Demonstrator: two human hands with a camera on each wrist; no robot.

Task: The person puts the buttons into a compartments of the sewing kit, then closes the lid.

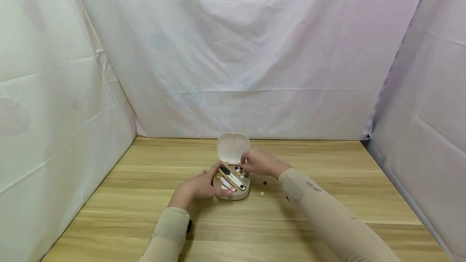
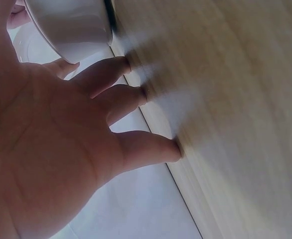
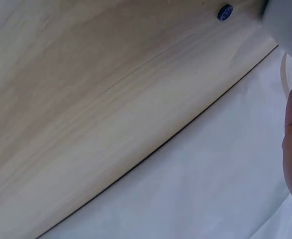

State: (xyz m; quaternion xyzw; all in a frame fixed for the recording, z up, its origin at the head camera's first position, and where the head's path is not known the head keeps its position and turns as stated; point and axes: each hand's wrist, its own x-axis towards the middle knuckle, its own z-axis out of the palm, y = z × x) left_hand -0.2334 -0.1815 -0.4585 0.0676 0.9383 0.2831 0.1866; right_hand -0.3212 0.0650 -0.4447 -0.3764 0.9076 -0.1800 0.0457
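A small cream box (image 1: pixel 233 197) stands on the table with its lid (image 1: pixel 233 147) tipped up at the back. Across its middle lies a long white tool with a black end (image 1: pixel 236 180); left of that are a gold round piece (image 1: pixel 219 175) and a pink-and-white strip (image 1: pixel 227 184). Several coloured buttons (image 1: pixel 238 174) fill the right compartment. My left hand (image 1: pixel 202 185) spans the box's left side, thumb at the front rim, the other fingers spread towards the table. Over the buttons, my right hand (image 1: pixel 263 162) has bent fingers; I cannot tell what its fingertips hold.
To the right of the box, a dark button (image 1: pixel 265 182), a yellow button (image 1: pixel 262 193) and a small black piece (image 1: pixel 287 198) lie on the wooden table (image 1: pixel 327 161). Pale cloth (image 1: pixel 233 51) hangs behind and on both sides.
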